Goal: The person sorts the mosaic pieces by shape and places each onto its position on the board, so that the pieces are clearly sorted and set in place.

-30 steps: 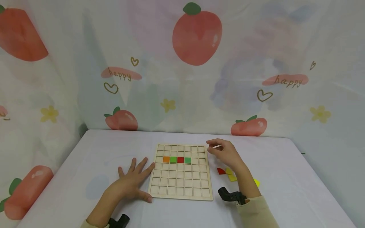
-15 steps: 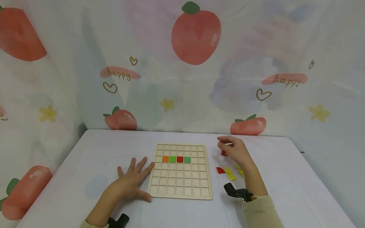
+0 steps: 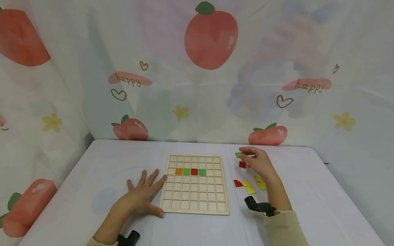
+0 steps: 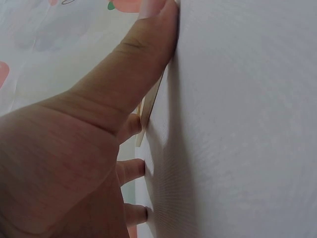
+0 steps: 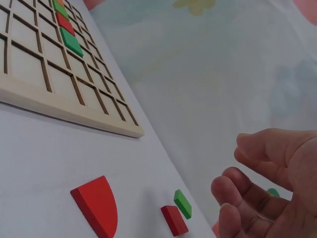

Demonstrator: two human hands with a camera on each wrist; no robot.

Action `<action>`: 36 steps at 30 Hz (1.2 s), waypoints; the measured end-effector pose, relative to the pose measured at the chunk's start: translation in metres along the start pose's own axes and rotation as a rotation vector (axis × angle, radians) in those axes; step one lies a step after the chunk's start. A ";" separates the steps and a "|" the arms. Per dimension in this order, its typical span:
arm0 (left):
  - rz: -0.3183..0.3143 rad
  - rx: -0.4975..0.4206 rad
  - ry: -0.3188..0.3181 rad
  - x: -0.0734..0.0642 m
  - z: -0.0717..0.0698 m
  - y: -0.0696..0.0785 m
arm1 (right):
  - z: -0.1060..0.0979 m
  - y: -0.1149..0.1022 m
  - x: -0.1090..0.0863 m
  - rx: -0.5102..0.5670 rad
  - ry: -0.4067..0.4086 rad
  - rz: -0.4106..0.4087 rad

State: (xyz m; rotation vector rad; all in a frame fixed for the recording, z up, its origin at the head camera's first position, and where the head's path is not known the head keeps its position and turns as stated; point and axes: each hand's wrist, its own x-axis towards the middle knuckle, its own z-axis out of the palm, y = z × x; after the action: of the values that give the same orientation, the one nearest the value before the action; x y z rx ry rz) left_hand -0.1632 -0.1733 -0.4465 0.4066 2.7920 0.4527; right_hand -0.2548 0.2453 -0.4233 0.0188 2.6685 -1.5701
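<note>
My left hand lies with fingers spread at the left side of a wooden grid board. Its index fingertip and thumb touch or nearly touch the board's edge. One row of the board holds an orange tile, a light green tile, a red tile and a teal tile. Right of the board, my right hand hovers with loosely bent fingers, nothing visible between them. Beside it are a loose green piece and a red block.
Nearer me lie a red quarter-round piece and several yellow pieces, some beside my right forearm. A white cloth covers the table. A printed curtain hangs behind it.
My right hand has moved right, from the board's far right corner to beside the loose pieces. The green piece and red block have come into view. My left hand stays in place.
</note>
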 end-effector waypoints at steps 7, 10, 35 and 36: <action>0.010 -0.005 0.007 -0.002 -0.002 0.002 | -0.003 0.002 -0.002 -0.008 0.000 0.026; 0.013 -0.005 0.009 -0.002 -0.002 0.001 | -0.004 0.004 -0.002 -0.001 -0.002 0.036; 0.018 -0.001 0.011 -0.001 -0.001 0.000 | -0.005 0.016 0.000 -0.047 0.001 0.101; 0.017 -0.003 0.011 -0.001 -0.001 0.000 | -0.005 0.017 0.000 -0.053 0.002 0.101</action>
State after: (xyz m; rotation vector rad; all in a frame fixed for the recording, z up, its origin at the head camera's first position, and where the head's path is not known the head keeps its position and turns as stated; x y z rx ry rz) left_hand -0.1628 -0.1737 -0.4459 0.4293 2.8000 0.4644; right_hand -0.2544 0.2580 -0.4354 0.1507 2.6630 -1.4708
